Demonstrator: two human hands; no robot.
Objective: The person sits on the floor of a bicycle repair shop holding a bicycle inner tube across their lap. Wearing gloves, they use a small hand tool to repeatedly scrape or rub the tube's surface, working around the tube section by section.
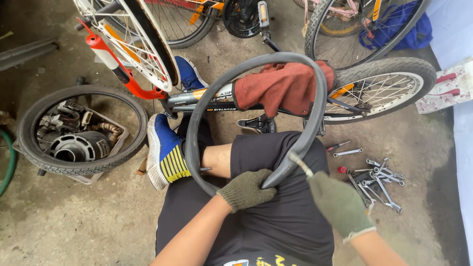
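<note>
Closed round the inner tube, the left hand in its olive glove has a full grip on the rubber at the loop's lower edge, low centre of the frame. Right hand, gloved the same, pinches the valve stem that sticks out of the tube; its fingertips are turned away, so how tightly they close cannot be told.

From the lap the tube loops up across the middle of the frame, over the person's bent knee and black shorts. Its top arc passes in front of a red rag draped on a bicycle frame, which hides part of the frame tube behind it. One blue shoe shows at centre left; a second is mostly hidden behind the front wheel at upper left.

Spanners lie scattered on the concrete floor at right, too tangled to count. At left a loose tyre rings a box of parts that are hard to make out. More bicycles are cut off by the top edge.
</note>
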